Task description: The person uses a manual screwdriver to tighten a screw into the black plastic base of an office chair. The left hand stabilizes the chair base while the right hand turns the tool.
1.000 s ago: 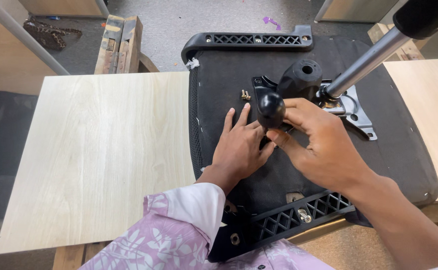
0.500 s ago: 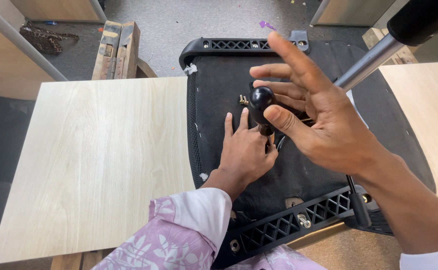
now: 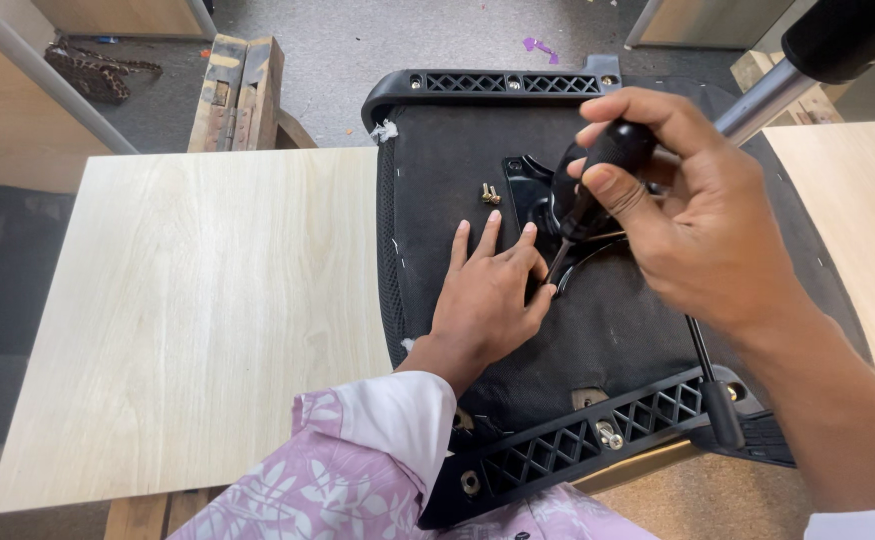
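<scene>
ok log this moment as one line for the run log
left hand: flat on upturned chair seat | right hand: gripping black screwdriver, tip down at bracket | two screws loose nearby

Grey carpet floor (image 3: 357,45) (purple scraps); pale wood panels (image 3: 187,300).

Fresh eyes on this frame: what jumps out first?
Centre frame, the right hand grips a black-handled screwdriver, its tip angled down at the black mechanism plate on the upturned chair seat. The left hand lies flat on the seat beside the tip. Two loose screws sit just above its fingers; a pale wooden board fills the left.
</scene>
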